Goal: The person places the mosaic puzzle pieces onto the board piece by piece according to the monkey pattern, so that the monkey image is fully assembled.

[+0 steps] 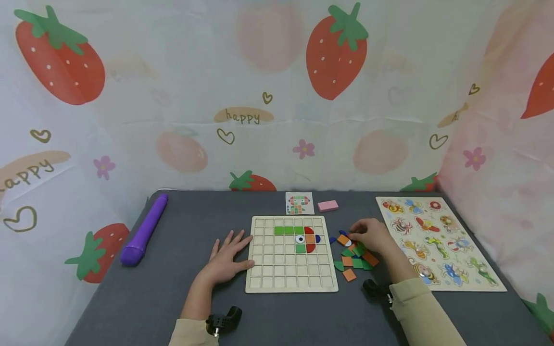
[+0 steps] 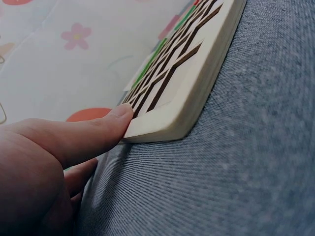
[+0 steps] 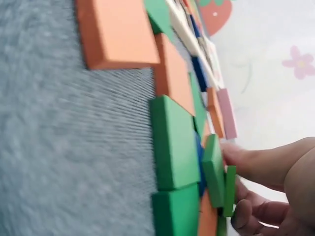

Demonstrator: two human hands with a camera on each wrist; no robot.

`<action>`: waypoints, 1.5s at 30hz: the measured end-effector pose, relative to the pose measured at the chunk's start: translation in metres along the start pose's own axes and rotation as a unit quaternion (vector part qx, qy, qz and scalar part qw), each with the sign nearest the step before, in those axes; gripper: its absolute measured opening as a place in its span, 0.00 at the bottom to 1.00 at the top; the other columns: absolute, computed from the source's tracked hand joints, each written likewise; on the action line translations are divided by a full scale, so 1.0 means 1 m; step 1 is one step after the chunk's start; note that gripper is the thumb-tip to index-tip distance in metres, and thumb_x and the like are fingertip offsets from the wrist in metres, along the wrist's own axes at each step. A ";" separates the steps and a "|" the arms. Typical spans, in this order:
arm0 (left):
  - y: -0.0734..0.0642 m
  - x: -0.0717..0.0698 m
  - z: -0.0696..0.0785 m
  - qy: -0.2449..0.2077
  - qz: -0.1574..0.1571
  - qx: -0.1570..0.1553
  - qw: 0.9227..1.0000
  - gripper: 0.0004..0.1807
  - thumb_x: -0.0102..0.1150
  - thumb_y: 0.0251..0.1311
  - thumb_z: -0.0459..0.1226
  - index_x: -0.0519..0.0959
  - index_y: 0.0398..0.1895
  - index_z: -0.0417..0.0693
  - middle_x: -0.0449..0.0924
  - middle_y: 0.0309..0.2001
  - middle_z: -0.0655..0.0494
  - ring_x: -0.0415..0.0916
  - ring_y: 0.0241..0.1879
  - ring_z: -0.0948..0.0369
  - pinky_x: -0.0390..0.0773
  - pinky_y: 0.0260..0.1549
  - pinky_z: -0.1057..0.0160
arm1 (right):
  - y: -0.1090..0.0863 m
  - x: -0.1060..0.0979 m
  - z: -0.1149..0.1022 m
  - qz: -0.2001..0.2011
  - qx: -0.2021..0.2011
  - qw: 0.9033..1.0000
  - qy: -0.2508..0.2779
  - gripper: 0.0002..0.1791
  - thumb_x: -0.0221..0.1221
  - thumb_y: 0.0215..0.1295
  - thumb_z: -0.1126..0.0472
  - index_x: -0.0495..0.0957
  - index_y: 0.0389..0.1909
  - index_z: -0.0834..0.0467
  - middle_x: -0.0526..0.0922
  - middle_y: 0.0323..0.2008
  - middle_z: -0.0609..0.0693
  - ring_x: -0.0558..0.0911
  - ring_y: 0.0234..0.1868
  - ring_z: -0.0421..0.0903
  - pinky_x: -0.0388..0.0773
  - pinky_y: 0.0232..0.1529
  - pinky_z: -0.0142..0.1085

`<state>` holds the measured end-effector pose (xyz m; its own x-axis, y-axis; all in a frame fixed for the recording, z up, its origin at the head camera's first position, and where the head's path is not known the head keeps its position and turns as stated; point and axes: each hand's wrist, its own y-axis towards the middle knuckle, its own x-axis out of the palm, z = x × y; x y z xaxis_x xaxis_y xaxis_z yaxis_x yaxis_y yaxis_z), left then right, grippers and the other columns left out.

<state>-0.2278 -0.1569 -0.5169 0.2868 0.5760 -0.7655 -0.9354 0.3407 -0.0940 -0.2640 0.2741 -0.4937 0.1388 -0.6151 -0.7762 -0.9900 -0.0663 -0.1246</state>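
Observation:
A pale wooden grid board (image 1: 270,271) lies flat, with green squares (image 1: 289,230), red rounded pieces (image 1: 310,248), blue pieces and a white eye piece (image 1: 299,239) set in its upper right. My left hand (image 1: 227,259) is spread at the board's left side, thumb (image 2: 120,118) resting on the edge near its corner. To the right of the board lies a loose pile of green, orange and blue tiles (image 1: 370,258). My right hand (image 1: 370,234) reaches into the far side of this pile, thumb and fingers bent among green tiles (image 3: 214,172). I cannot tell whether they pinch one.
Behind the board lie a small pattern card (image 1: 299,203) and a pink block (image 1: 327,205). A wooden insect puzzle board (image 1: 441,242) lies at the right, under my right forearm in the head view. A purple microphone-shaped object (image 1: 144,230) lies at the table's left edge.

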 end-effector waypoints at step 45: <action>0.000 0.001 0.001 -0.006 0.004 0.008 1.000 0.42 0.66 0.63 0.52 0.62 0.78 0.55 0.49 0.81 0.47 0.33 0.81 0.43 0.26 0.74 0.34 | 0.009 0.028 -0.089 0.013 -0.076 0.993 0.084 0.08 0.64 0.70 0.58 0.81 0.44 0.57 0.85 0.36 0.53 0.82 0.37 0.50 0.77 0.36 0.40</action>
<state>-0.2277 -0.1558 -0.5171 0.2815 0.5882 -0.7581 -0.9345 0.3474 -0.0775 -0.2714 0.1867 -0.4613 0.1194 -0.7400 -0.6619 -0.9873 -0.1587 -0.0007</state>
